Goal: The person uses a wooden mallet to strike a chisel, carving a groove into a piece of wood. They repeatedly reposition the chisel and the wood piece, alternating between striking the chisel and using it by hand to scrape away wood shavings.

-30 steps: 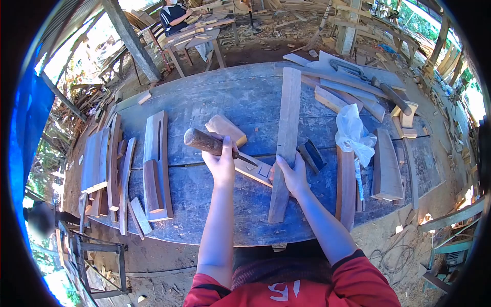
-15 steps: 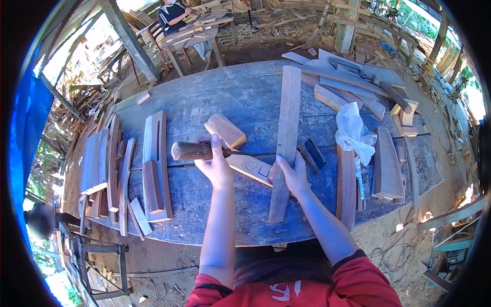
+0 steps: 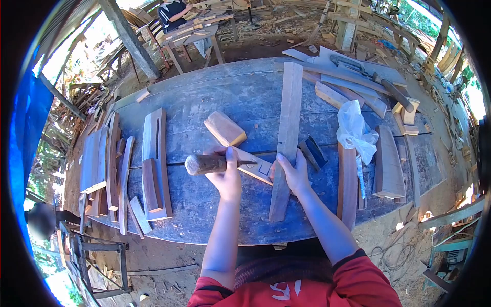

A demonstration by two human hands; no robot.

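Note:
A wooden-handled chisel [image 3: 206, 164] is in my left hand [image 3: 226, 176], its fingers wrapped round the handle and its metal end pointing right. My right hand [image 3: 294, 175] grips a long flat board [image 3: 289, 110] that stretches away from me over the table. Partly covered by my left hand and the board lies a piece of wood [image 3: 261, 168] with pencilled rectangles on it. A thick wood block [image 3: 225, 128] lies just beyond the chisel. Close to the right of the board is a dark, box-shaped object [image 3: 313, 152].
On the blue-stained table [image 3: 220, 220], shaped wood pieces [image 3: 156, 163] stand at left. A crumpled plastic bag [image 3: 355, 133] lies at right, over a curved piece [image 3: 347, 189]. Stacked boards, a clamp [image 3: 348, 63] and a hammer [image 3: 394, 92] occupy the far right. Another person [image 3: 173, 15] sits beyond.
My left hand has shifted a little right and down. The chisel has turned, so its metal end looks shorter and no longer reaches across to the board. My right hand keeps its grip.

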